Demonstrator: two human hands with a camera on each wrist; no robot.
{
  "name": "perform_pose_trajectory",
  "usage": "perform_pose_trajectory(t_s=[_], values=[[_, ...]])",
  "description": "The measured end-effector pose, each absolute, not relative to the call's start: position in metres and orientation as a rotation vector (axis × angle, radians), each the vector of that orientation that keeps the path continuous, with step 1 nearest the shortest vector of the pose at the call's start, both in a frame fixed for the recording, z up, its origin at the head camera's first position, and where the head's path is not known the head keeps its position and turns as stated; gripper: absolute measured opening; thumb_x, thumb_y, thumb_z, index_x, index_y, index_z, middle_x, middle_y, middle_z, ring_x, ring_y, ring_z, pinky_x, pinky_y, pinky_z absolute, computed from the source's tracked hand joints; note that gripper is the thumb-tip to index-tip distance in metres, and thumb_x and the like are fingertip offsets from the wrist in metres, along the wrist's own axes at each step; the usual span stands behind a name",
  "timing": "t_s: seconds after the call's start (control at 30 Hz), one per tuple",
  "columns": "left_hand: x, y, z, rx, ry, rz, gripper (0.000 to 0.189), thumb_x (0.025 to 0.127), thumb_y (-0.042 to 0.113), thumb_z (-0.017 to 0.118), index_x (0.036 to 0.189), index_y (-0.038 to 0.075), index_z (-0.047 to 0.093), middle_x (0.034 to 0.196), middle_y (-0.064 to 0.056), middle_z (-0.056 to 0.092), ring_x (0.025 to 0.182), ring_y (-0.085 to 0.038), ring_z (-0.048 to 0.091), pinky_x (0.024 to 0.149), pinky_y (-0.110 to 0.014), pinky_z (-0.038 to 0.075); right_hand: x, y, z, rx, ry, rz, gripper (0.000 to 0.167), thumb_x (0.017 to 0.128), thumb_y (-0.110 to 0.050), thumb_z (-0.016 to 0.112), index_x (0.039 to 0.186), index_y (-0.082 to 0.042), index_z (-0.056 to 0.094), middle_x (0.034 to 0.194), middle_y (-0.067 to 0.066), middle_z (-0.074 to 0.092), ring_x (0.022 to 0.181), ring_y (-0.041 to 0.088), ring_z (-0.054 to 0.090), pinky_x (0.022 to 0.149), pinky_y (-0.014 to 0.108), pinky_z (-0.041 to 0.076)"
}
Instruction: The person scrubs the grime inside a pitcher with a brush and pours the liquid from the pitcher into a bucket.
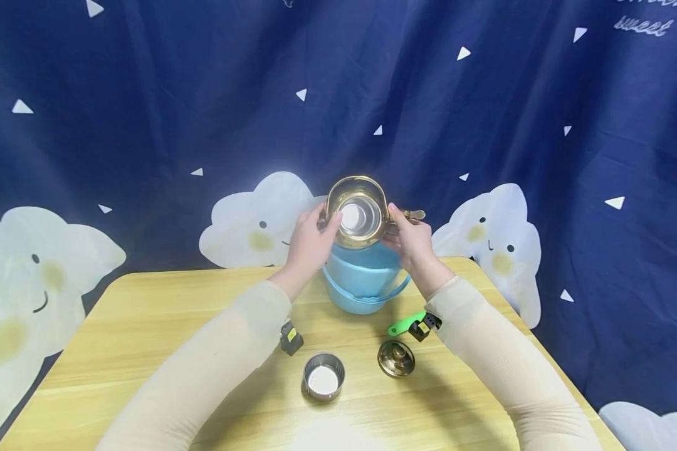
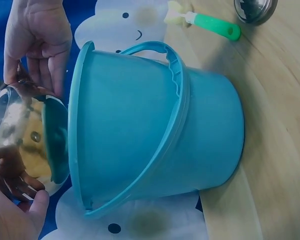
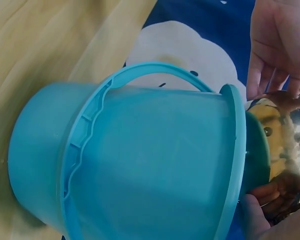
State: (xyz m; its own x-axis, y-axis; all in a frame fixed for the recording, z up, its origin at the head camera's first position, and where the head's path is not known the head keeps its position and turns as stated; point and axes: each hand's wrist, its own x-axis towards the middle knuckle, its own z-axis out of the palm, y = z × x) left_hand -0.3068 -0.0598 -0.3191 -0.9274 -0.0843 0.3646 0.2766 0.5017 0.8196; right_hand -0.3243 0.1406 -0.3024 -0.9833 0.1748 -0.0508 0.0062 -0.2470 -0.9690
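A shiny gold metal teapot point(image 1: 358, 213) is held over a light-blue bucket point(image 1: 363, 279), its open mouth facing me and its silvery inside showing. My left hand point(image 1: 310, 241) grips its left side with the thumb at the rim. On the other side my right hand point(image 1: 412, 241) holds it near a slim part that juts out to the right. From the left wrist, the teapot's rounded body point(image 2: 32, 135) shows between both hands, just above the bucket's rim. The right wrist view shows the right hand point(image 3: 280, 220) at the pot's lower side.
On the wooden table point(image 1: 163, 326), a small round metal cup point(image 1: 323, 376) stands in front of the bucket. To its right lie a knobbed metal lid point(image 1: 396, 358) and a brush with a green handle point(image 1: 403, 324). A blue curtain point(image 1: 248, 94) hangs behind.
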Motion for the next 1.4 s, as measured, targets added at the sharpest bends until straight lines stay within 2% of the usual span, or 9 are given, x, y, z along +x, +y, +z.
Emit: perform_pose_trajectory(t_s=[0.33,0.43,0.57,0.9,1.13,1.4], values=[[-0.293,-0.071,-0.314,-0.139,-2.404,-1.421,0.072,0.100,0.055,0.051,0.152,0.006,0.040,0.149,-0.020,0.042,0.126,-0.028,0.056,0.112,-0.047,0.039,-0.315,0.132,-0.298,-0.195,-1.856,2.439,0.038,0.094,-0.034,0.071,0.115,-0.003,0.060,0.084,0.009,0.073,0.077,0.020,0.074,0.077,0.037,0.061],[-0.288,-0.075,-0.312,-0.130,-2.408,-1.419,0.071,0.100,0.053,0.051,0.152,0.006,0.040,0.148,-0.020,0.042,0.125,-0.028,0.056,0.111,-0.047,0.039,-0.312,0.130,-0.298,-0.167,-1.877,2.447,0.044,0.094,-0.035,0.071,0.119,-0.001,0.060,0.101,0.019,0.074,0.084,0.023,0.074,0.080,0.039,0.060],[-0.283,-0.081,-0.312,-0.128,-2.404,-1.420,0.071,0.100,0.054,0.050,0.152,0.006,0.040,0.148,-0.019,0.042,0.125,-0.028,0.057,0.110,-0.046,0.042,-0.309,0.125,-0.298,-0.137,-1.897,2.444,0.049,0.095,-0.035,0.070,0.125,0.002,0.060,0.121,0.030,0.064,0.093,0.028,0.074,0.082,0.039,0.060],[-0.269,-0.092,-0.311,-0.122,-2.396,-1.383,0.071,0.101,0.055,0.048,0.152,0.007,0.040,0.146,-0.017,0.044,0.124,-0.026,0.058,0.105,-0.044,0.047,-0.301,0.115,-0.296,-0.139,-1.897,2.488,0.054,0.093,-0.036,0.072,0.127,0.003,0.058,0.119,0.027,0.067,0.100,0.033,0.072,0.083,0.040,0.060],[-0.260,-0.103,-0.310,-0.132,-2.373,-1.374,0.072,0.101,0.056,0.048,0.152,0.007,0.041,0.142,-0.015,0.047,0.122,-0.027,0.058,0.099,-0.042,0.052,-0.293,0.106,-0.295,-0.094,-1.886,2.553,0.049,0.097,-0.031,0.068,0.129,0.005,0.058,0.123,0.030,0.063,0.103,0.034,0.071,0.084,0.042,0.059],[-0.249,-0.122,-0.310,-0.119,-2.341,-1.370,0.073,0.100,0.057,0.049,0.151,0.005,0.042,0.138,-0.017,0.049,0.121,-0.029,0.058,0.100,-0.042,0.051,-0.283,0.090,-0.295,-0.070,-1.881,2.628,0.042,0.097,-0.026,0.068,0.125,0.005,0.061,0.126,0.028,0.063,0.113,0.039,0.066,0.087,0.042,0.058]])
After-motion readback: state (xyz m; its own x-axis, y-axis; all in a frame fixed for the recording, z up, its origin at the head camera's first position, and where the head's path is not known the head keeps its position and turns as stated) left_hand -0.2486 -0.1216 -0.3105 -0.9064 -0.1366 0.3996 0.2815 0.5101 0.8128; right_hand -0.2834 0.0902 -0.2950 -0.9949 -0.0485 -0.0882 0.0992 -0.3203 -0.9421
